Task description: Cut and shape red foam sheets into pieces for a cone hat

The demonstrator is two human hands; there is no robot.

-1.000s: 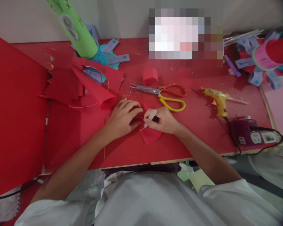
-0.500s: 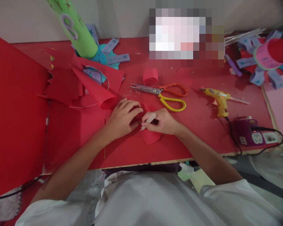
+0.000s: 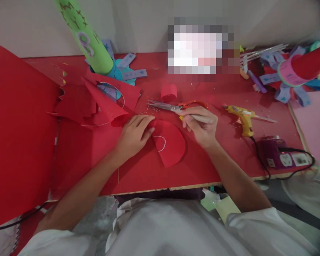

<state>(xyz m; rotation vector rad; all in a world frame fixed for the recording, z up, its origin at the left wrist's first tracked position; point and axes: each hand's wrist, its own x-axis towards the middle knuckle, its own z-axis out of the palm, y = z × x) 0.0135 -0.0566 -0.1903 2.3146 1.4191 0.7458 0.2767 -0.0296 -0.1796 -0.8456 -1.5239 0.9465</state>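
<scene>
A rounded, half-circle-like piece of red paper (image 3: 174,142) lies flat on the red table, with a white curved line (image 3: 164,144) drawn at its left edge. My left hand (image 3: 135,134) rests palm down at the paper's upper left edge, fingers stretched out and thumb apart. Raised to the right of the paper, my right hand (image 3: 204,128) grips a white pen (image 3: 201,118). It is just in front of the scissors (image 3: 166,106) and hides most of their yellow handle; the orange handle shows behind it.
A red paper cone (image 3: 109,106) and cut sheets lie left, by a green paper tube (image 3: 96,53). On the right are a yellow glue gun (image 3: 244,119), a purple power box (image 3: 276,153) and a pink-and-red paper craft (image 3: 293,71). A small red paper roll (image 3: 169,92) stands behind the scissors.
My right hand, with the pen, has lifted off the paper and moved right and away toward the scissors. The drawn white curve is now uncovered. My left hand has barely moved.
</scene>
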